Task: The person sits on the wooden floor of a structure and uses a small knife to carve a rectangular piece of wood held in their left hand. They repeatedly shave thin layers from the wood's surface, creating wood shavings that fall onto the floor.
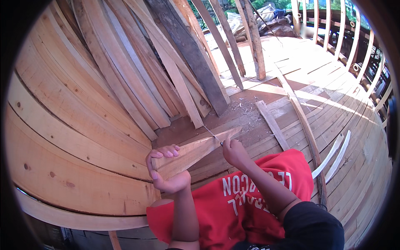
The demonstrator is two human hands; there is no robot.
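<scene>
My left hand is wrapped round the near end of a tapered wooden board, thumb below and fingers over the top. The board slants up and away to the right, its narrow end lying near the wood shavings on the deck. My right hand is closed on the dark handle of a thin tool, whose slender shaft crosses over the board's upper edge. Whether it is a blade or a plain rod, I cannot tell. Red cloth with white lettering covers my lap beneath both forearms.
A curved plank wall rises at the left, with several long boards leaning on it. Upright posts stand ahead. Loose battens and pale curved strips lie on the plank deck. Shavings are scattered ahead.
</scene>
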